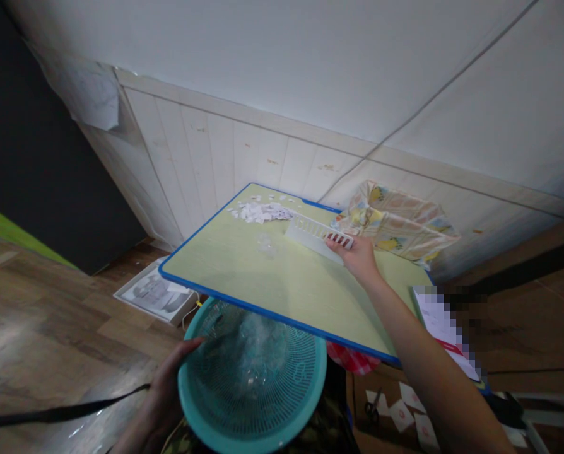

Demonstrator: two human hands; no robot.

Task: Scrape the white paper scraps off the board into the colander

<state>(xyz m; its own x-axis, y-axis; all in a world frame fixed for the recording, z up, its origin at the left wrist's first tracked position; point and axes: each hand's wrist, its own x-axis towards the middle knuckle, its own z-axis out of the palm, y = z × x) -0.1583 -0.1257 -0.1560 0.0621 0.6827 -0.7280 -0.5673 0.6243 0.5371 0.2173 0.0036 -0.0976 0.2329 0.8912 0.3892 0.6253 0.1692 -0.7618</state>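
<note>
My left hand grips the left rim of a teal plastic basket held below the near edge of a pale green table with a blue border. My right hand reaches across the table, closed on a long white slotted plastic tray. The tray's far end lies against a heap of small white paper scraps at the table's far corner.
A patterned fabric bag lies at the table's far right against the panelled wall. A white box sits on the wood floor to the left. Papers rest at the table's right edge, with scissors and cards below.
</note>
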